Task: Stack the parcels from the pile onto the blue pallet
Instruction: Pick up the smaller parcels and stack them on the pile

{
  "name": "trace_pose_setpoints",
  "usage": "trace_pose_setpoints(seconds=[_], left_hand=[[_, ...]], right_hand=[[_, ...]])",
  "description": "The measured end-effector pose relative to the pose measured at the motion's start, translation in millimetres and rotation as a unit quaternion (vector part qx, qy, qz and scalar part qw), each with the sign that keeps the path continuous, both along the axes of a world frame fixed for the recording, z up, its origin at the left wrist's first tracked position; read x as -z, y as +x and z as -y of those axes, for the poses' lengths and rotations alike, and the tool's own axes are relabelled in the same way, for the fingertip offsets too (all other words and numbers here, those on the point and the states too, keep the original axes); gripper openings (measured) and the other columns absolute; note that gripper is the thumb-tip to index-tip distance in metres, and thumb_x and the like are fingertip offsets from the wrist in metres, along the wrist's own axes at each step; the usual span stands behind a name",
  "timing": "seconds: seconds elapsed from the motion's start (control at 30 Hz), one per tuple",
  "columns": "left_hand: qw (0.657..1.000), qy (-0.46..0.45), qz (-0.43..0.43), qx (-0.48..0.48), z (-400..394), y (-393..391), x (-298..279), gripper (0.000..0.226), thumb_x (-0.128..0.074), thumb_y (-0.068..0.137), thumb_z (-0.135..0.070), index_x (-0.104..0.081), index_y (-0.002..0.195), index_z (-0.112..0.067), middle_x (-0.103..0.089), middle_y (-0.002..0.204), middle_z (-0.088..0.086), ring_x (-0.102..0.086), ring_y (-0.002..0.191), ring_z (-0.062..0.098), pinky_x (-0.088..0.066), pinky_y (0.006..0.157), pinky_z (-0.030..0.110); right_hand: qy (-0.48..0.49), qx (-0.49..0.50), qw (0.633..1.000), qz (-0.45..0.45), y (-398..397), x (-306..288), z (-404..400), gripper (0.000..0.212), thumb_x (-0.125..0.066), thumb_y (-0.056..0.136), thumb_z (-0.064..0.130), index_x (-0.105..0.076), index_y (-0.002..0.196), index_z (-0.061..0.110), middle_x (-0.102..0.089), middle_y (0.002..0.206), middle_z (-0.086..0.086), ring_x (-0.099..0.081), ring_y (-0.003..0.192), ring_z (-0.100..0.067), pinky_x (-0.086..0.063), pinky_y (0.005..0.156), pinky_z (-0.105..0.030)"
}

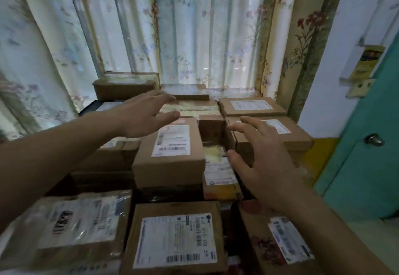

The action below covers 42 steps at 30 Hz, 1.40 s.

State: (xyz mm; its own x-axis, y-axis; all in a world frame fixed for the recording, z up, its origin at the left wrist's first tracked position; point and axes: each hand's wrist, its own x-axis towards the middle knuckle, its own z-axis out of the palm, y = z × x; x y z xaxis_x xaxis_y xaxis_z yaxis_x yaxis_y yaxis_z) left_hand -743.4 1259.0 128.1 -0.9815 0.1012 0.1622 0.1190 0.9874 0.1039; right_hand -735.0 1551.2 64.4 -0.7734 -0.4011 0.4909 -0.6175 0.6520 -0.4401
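Head view. Landmark: tall brown cardboard parcel with white barcode label (170, 156), standing mid-stack among brown cardboard parcels.

My left hand (140, 117): fingers spread, straight, holding nothing, above the landmark's far left corner.

My right hand (259, 162): fingers splayed, empty, just right of it.

Floral curtain (194, 26): behind the stack.

Teal door (367, 145): right of it.

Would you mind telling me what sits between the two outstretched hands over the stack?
In the head view, a tall cardboard parcel with a white label stands between the left hand and right hand; neither visibly grips it.
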Motion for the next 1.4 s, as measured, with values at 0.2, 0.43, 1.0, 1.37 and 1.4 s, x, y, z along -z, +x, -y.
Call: trace_pose_setpoints(seconds=[0.2, 0.43, 1.0, 1.37, 1.4], left_hand=[[0.998, -0.007, -0.028, -0.055, 140.4, 111.7, 10.6, 0.085, -0.024, 0.089, -0.076, -0.04, 0.153, -0.021, -0.042, 0.155, 0.004, -0.042, 0.139, 0.021, -0.033, 0.11, 0.033], [0.987, -0.026, -0.022, -0.159, 318.6, 279.7, 48.7, 0.086, -0.022, 0.091, -0.082, -0.035, 0.155, -0.026, -0.031, 0.163, 0.007, -0.033, 0.148, 0.025, -0.031, 0.119, 0.046], [0.879, 0.179, 0.045, -0.439, 580.4, 517.8, 268.8, 0.088, -0.028, 0.088, -0.077, -0.035, 0.156, -0.021, -0.033, 0.163, 0.005, -0.03, 0.15, 0.022, -0.033, 0.119, 0.046], [0.764, 0.246, -0.024, -0.596, 726.2, 597.4, 282.5, 0.057, -0.047, 0.104, -0.044, -0.036, 0.154, -0.019, -0.038, 0.158, 0.001, -0.048, 0.131, 0.015, -0.033, 0.106, 0.028], [0.752, 0.254, -0.024, -0.608, 740.0, 604.0, 286.2, 0.056, -0.048, 0.104, -0.043, -0.037, 0.154, -0.019, -0.038, 0.158, 0.0, -0.051, 0.121, 0.012, -0.034, 0.102, 0.028]], right_hand=[[-0.029, -0.093, 0.995, -0.008, 92.4, -9.4, 123.8, 0.049, -0.061, 0.096, 0.042, -0.049, 0.144, 0.04, -0.038, 0.157, 0.014, -0.029, 0.147, -0.009, -0.029, 0.117, -0.034], [-0.017, -0.181, 0.983, 0.018, 204.3, 17.8, 301.4, 0.059, -0.06, 0.095, 0.045, -0.041, 0.15, 0.034, -0.04, 0.154, 0.012, -0.037, 0.142, -0.01, -0.038, 0.115, -0.034], [0.034, -0.289, 0.911, 0.291, 303.5, 206.1, 655.2, 0.061, -0.067, 0.097, 0.035, -0.04, 0.151, 0.03, -0.041, 0.145, 0.015, -0.042, 0.133, -0.006, -0.043, 0.113, -0.038], [0.078, -0.423, 0.823, 0.371, 329.2, 221.4, 888.9, 0.055, -0.064, 0.099, 0.034, -0.041, 0.149, 0.033, -0.044, 0.149, 0.01, -0.047, 0.131, -0.01, -0.047, 0.108, -0.039], [0.079, -0.429, 0.816, 0.38, 335.3, 223.2, 910.0, 0.053, -0.063, 0.1, 0.033, -0.041, 0.148, 0.034, -0.044, 0.149, 0.011, -0.047, 0.13, -0.009, -0.046, 0.107, -0.036]])
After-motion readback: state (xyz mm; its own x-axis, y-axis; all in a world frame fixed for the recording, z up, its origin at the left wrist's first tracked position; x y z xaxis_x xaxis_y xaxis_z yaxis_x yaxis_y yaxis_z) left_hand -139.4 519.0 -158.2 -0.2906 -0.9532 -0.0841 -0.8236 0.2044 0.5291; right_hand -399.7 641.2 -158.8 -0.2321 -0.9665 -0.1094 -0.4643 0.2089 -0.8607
